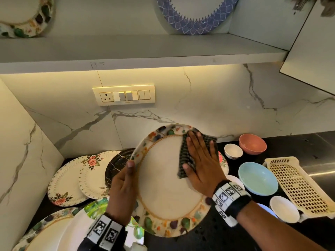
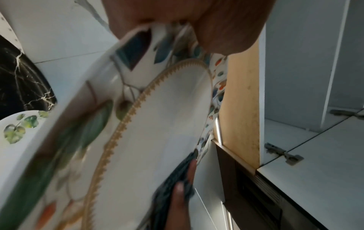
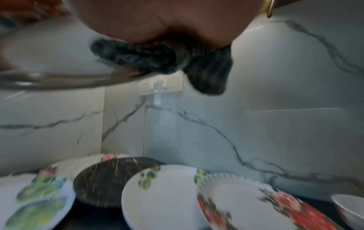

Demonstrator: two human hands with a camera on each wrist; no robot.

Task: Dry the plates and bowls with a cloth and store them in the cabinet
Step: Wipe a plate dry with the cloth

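Now, drying the held plate [image 1: 168,180]
Left hand [image 1: 123,189] grips its left rim; right hand [image 1: 201,163], fingers flat, presses the cloth [image 1: 186,156] at the far right. Probably best swept toward the near rim.

The large round plate with a leaf-patterned rim [image 1: 168,180] looks like smooth, glossy glazed ceramic, and the dark checked cloth [image 1: 186,156] on it is a coarse, matt weave. The black worktop [image 1: 208,238] is polished and speckled; beside it, the cream perforated tray [image 1: 297,187] looks like matt plastic, and the white veined wall [image 1: 208,98] like smooth marble.
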